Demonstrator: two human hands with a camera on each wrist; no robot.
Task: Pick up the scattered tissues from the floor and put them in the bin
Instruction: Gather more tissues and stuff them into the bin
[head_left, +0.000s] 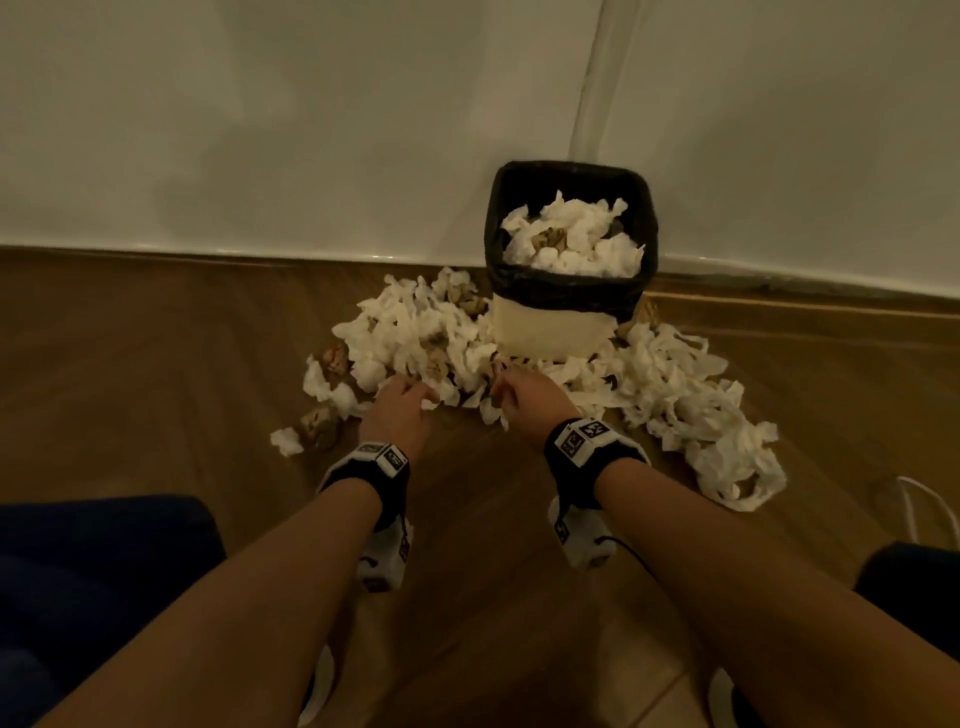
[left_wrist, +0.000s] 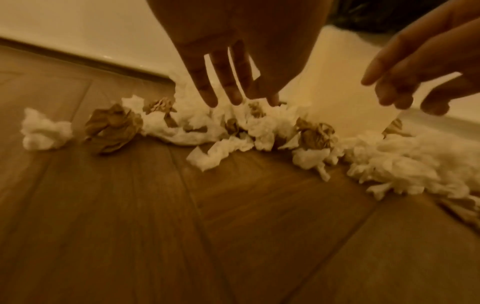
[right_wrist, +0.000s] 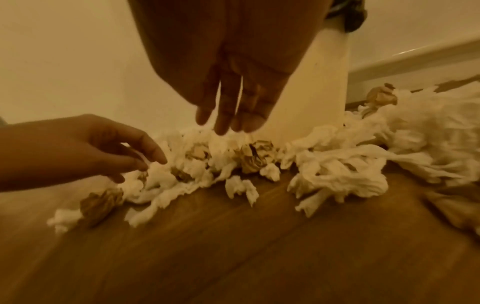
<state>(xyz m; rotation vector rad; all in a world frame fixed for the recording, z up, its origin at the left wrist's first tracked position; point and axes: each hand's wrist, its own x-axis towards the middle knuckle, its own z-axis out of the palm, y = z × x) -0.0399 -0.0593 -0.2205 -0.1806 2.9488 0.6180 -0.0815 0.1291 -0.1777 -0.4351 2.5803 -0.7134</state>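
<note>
Floor (head_left: 156, 364) of wood planks, strewn round the bin's foot. Bin (head_left: 550, 332), cream-walled with a black liner folded over the rim, set against the white wall (head_left: 260, 130) and already heaped near the brim. Tissues (head_left: 415, 327) in a loose white drift to the left, front and right of the bin, touching its base; brown crumpled paper balls (head_left: 319, 426) mixed in.

Likely feather-light, soft, crushable, prone to tearing and trailing in strands; best gathered by scooping under a clump from both sides and squeezing, not plucked by a single edge.

Left hand (head_left: 402, 400) at the drift's near edge, fingers (left_wrist: 228, 82) extended and slightly spread, tips just touching the tissue, gripping nothing. Right hand (head_left: 524, 395) just beside it, fingers (right_wrist: 226, 115) straight and close together, tips at the pile top, holding nothing as far as can be seen.
</note>
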